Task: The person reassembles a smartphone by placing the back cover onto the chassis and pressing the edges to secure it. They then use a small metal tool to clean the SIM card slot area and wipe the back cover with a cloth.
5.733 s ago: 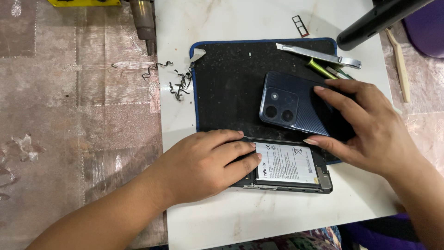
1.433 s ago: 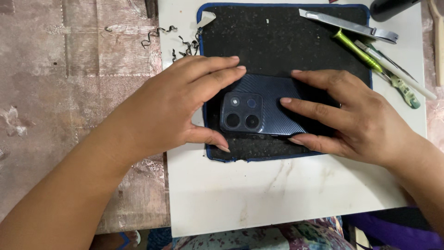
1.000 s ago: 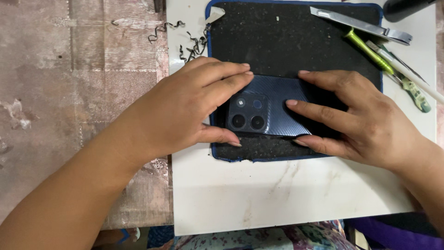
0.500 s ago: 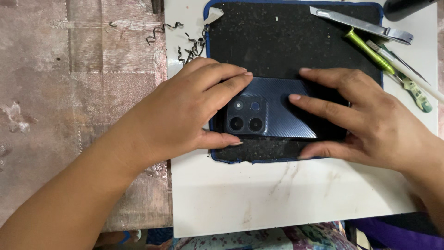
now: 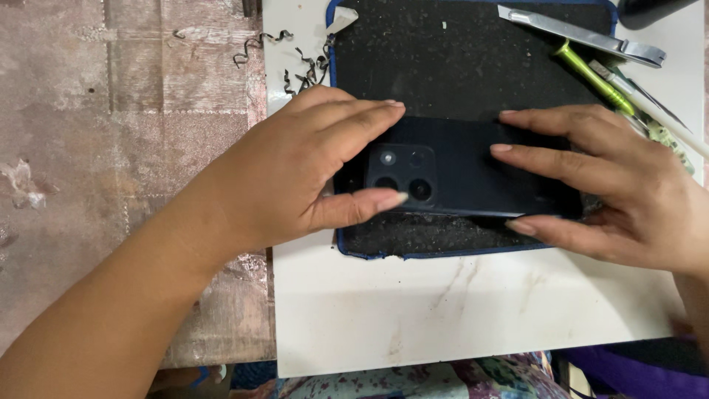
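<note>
A dark blue smartphone lies back-up on a black work mat, its camera cluster toward the left. My left hand grips the phone's left end, fingers over the top edge and thumb along the bottom edge by the lenses. My right hand holds the right end, fingers flat on the back cover and thumb under the lower edge. Both hands press on the phone.
The mat sits on a white board over a worn brown table. Metal tweezers, a green-handled screwdriver and thin tools lie at the upper right. Curled metal shavings litter the mat's upper left corner.
Earlier the back cover lay apart from the open phone body; now it sits on the phone. Over the last second both hands stay clamped on it, barely shifting.
</note>
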